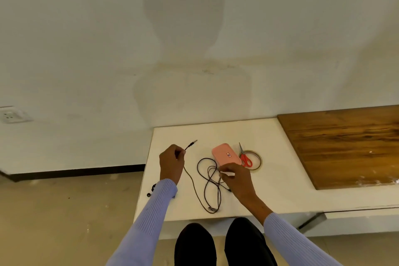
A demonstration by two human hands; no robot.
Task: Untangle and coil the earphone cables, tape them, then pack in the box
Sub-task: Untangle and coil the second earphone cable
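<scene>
- Bench (269, 136): white; wood board (345, 147) at right.
- Box (226, 154): pink, shut, far side of the cable, touching the right hand (236, 177); scissors (245, 156) lie over the tape (258, 163) beside it.
- Cable (210, 190): loose tangled loops between both hands, long axis toward the person.
- Left hand (171, 163): fingers pinch the plug end; jack (192, 143) points away.
- Right hand: fingers pinch a strand at the tangle, nearer the knot.
- Next, my read: draw the plug end leftward out of the loops.

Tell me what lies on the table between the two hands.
In the head view, between the left hand and the right hand, loops of black earphone cable lie on the white table; nothing else lies there.
</scene>
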